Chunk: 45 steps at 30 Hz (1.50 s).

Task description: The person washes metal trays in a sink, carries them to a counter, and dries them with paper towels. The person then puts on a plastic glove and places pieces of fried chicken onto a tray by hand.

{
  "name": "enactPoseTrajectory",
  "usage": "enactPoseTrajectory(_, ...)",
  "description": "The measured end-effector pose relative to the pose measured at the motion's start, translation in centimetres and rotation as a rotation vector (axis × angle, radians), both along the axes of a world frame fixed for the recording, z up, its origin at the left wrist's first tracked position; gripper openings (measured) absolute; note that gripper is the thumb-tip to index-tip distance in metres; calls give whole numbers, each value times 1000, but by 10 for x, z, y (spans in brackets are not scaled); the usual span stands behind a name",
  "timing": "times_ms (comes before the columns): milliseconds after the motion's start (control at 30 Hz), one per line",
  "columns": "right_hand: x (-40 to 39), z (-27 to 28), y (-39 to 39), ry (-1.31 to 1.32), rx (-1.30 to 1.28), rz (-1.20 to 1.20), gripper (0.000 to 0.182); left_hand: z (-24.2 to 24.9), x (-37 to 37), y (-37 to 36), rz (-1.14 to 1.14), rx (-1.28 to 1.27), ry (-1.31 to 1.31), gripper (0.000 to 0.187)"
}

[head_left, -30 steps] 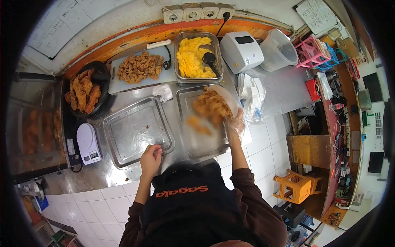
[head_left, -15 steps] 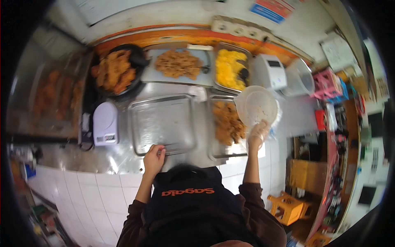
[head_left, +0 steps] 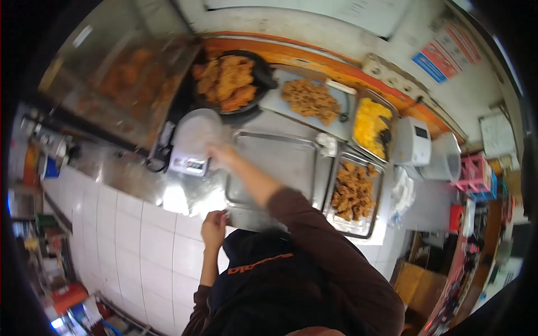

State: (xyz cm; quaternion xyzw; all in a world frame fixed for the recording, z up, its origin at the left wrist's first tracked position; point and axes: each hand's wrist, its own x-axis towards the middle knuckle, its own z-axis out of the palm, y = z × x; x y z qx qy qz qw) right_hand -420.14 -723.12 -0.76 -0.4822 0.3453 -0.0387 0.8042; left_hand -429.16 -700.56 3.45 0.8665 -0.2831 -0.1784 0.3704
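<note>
Left of centre, the right hand grasped a translucent bowl at the white scale, whose display was too blurred to read. The left hand curled by the surface, lower centre; its grip could not be told. Orange lettering on the apron ended "ala"; upper-right poster text was illegible.

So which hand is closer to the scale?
The right hand: it's beside the scale, holding the plastic bowl over or on it. The left hand is farther away, near the front edge of the counter.
</note>
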Motion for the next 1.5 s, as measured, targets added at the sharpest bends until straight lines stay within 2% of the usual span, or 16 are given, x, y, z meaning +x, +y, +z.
enactPoseTrajectory(67,-19,4,5,-308,-231,28,37,1,-7,-4,-4,-54,-38,12)
enactPoseTrajectory(100,-43,27,4,-139,-695,143,39,3,-11,-7,-27,-109,-22,11)
enactPoseTrajectory(167,-74,-6,-9,-448,-839,226,42,10,-21,-18,-45,-62,24,12)
enactPoseTrajectory(300,-232,82,-56,-153,-484,50,22,-10,-46,-38,-89,-34,-46,16)
enactPoseTrajectory(367,-322,87,-92,-302,-458,-386,15,-6,-68,-59,-137,-62,-88,15)
enactPoseTrajectory(433,-413,116,-142,-60,-383,-771,12,-11,-91,-82,-175,-60,-108,13)
enactPoseTrajectory(500,-510,60,-215,-254,-696,-1174,16,-20,-117,-107,-193,-66,-97,14)
enactPoseTrajectory(567,-582,115,-245,231,-396,-1269,12,-25,-141,-130,-244,-50,-109,14)
enactPoseTrajectory(667,-652,-29,-310,533,-851,-870,16,-3,-201,-177,-363,-118,-78,13)
enactPoseTrajectory(867,-689,-119,-319,931,-1028,-438,26,7,-269,-231,-499,-87,-77,14)
enactPoseTrajectory(933,-689,-75,-304,839,-732,-585,31,9,-282,-238,-574,-170,-162,13)
enactPoseTrajectory(1067,-664,-147,-336,212,-631,-899,33,32,-306,-246,-604,-35,-230,13)
enactPoseTrajectory(1167,-673,-79,-323,643,-595,-671,33,36,-309,-246,-600,6,-249,13)
enactPoseTrajectory(1233,-668,-95,-322,725,-1045,-528,31,40,-313,-246,-635,8,-332,13)
enactPoseTrajectory(1367,-685,-72,-303,667,-963,-478,30,59,-328,-246,-638,117,-340,12)
enactPoseTrajectory(1500,-695,-67,-303,341,-821,-790,25,60,-331,-246,-638,178,-307,11)
